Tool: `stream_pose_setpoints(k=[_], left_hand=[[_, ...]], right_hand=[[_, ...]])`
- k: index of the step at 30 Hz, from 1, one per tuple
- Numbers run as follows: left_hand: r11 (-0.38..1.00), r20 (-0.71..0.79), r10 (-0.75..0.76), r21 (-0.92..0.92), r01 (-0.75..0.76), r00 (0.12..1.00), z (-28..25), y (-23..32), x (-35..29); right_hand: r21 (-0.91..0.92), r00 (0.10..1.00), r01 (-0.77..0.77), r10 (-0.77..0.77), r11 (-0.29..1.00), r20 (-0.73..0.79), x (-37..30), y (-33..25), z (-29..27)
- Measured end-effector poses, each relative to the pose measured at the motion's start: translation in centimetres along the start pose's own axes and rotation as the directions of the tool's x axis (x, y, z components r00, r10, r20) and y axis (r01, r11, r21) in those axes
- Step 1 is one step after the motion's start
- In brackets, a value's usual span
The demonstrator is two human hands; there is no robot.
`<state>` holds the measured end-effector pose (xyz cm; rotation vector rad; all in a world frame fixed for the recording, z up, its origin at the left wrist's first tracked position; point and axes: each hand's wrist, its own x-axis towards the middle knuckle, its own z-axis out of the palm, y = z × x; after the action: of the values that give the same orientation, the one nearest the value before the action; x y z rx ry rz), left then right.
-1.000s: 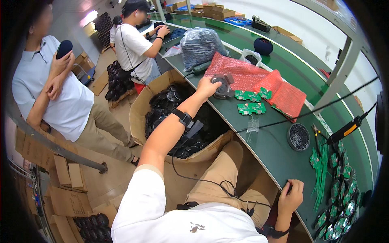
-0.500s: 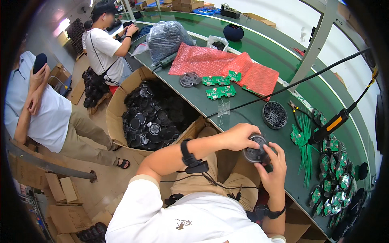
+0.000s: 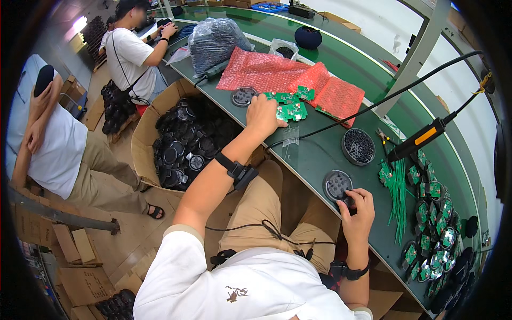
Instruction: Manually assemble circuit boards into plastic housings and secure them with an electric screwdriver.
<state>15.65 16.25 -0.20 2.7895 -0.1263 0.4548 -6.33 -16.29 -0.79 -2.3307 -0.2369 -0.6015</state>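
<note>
A round black plastic housing [image 3: 337, 185] with small raised dots lies at the bench's near edge. My right hand [image 3: 358, 213] is closed on its lower right rim with thumb and fingers. My left hand [image 3: 261, 117] reaches across the bench to the green circuit boards [image 3: 292, 111], its thumb beside the nearer ones. The back of the hand hides its other fingertips, so whether it grips a board cannot be seen. Just left of that hand lies another round black housing [image 3: 244, 96].
Beside the bench stands a carton [image 3: 140, 144] of black housings. Red bubble wrap [image 3: 256, 72], a dish of small black parts [image 3: 358, 146], green wires [image 3: 398, 197], a hanging electric screwdriver [image 3: 418, 140] and several board-fitted housings [image 3: 438, 234] surround the work area. Two people [image 3: 128, 53] are on the left.
My left hand has let go of the round housing and moved far left to the circuit boards. The housing has gone from between both hands to the bench edge, under my right hand.
</note>
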Motion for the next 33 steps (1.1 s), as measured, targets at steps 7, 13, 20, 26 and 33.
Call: stream_pose_setpoints(k=[7, 13, 20, 26, 33], left_hand=[[0.998, 0.091, -0.057, 0.044, 0.053, 0.994, 0.0, 0.4, 2.5], [0.986, 0.056, 0.016, -0.167, -0.006, 0.998, 3.2, 3.6, 11.1], [0.984, -0.097, 0.043, -0.17, -0.059, 0.994, 5.1, 3.7, 12.0], [0.528, 0.015, -0.064, -0.848, 0.047, 0.998, -1.9, 4.2, 6.7], [0.199, 0.347, 0.318, -0.934, 0.295, 0.882, -6.3, 10.1, -7.5]], right_hand=[[-0.001, 1.0, 0.005, -0.005, 1.0, 0.029, 0.1, -0.2, -0.3], [0.014, 0.998, 0.025, -0.026, 1.0, 0.053, 0.3, -0.3, -0.7], [-0.193, 0.998, 0.036, -0.026, 0.98, 0.049, -1.2, -0.9, -2.3], [-0.201, 0.997, -0.04, 0.051, 0.979, 0.054, -1.7, -2.0, -1.9], [0.256, 0.967, -0.253, 0.245, 0.933, 0.065, 0.4, -3.8, -3.4]])
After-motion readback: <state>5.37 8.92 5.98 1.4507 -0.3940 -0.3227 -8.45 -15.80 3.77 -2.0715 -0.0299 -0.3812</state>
